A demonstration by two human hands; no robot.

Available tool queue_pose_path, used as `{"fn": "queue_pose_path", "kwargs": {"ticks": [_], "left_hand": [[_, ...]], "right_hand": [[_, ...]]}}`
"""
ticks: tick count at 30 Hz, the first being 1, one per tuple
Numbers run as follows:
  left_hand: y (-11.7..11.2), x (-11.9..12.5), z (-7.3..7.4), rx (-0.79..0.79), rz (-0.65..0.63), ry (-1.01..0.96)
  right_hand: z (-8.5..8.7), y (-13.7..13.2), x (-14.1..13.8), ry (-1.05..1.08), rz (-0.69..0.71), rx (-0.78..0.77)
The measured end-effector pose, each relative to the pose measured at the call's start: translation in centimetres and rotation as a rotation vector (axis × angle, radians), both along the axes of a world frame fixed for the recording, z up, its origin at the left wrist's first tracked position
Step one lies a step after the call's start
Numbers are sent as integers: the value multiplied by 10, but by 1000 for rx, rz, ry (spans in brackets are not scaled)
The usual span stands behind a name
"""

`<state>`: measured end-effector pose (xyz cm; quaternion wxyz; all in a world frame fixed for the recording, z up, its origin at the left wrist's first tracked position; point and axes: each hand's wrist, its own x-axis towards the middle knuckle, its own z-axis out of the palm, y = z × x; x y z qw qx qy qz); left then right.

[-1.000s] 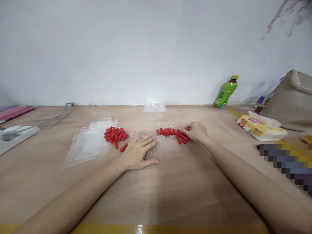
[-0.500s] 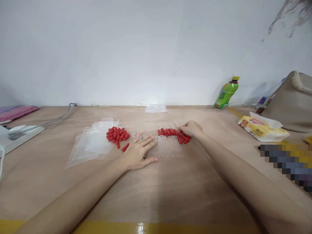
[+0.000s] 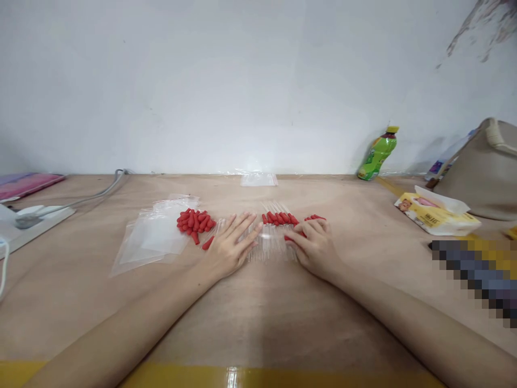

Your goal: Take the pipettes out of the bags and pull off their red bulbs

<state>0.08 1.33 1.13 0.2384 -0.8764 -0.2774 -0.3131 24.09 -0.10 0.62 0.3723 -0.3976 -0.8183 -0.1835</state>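
My left hand (image 3: 230, 245) lies flat, fingers stretched out, over the left part of a row of clear thin tubes (image 3: 266, 249). My right hand (image 3: 317, 248) is closed at the right end of that row, thumb and fingers around a red rubber bulb (image 3: 288, 237) whose end pokes out at the fingertips. Several droppers with red bulbs (image 3: 280, 218) lie side by side across the far ends of the tubes, their clear stems (image 3: 275, 207) pointing away from me. More bulbs (image 3: 315, 217) show just beyond my right hand, which partly hides them.
A heap of red bulbs (image 3: 194, 221) sits left of my left hand, next to clear zip bags (image 3: 149, 237). Another bag (image 3: 259, 180) lies by the wall. At right are a green bottle (image 3: 378, 153), a tissue pack (image 3: 436, 213) and a beige bag (image 3: 480, 167). A cable (image 3: 95, 195) runs at left.
My right hand has come nearer to me, from the far bulbs to the right end of the tube row, and now closes on a bulb. My left hand stays on the tubes, its thumb drawn closer in.
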Motion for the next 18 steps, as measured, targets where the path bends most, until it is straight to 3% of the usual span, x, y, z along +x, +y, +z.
{"fn": "queue_pose_path", "kwargs": {"ticks": [10,18], "left_hand": [[1,13,-11,-2,-156,11],[-1,15,-12,-22,-210,-9]], "right_hand": [[-14,2,-12,32,198,16],[-11,4,-18,-24,290,78]]}}
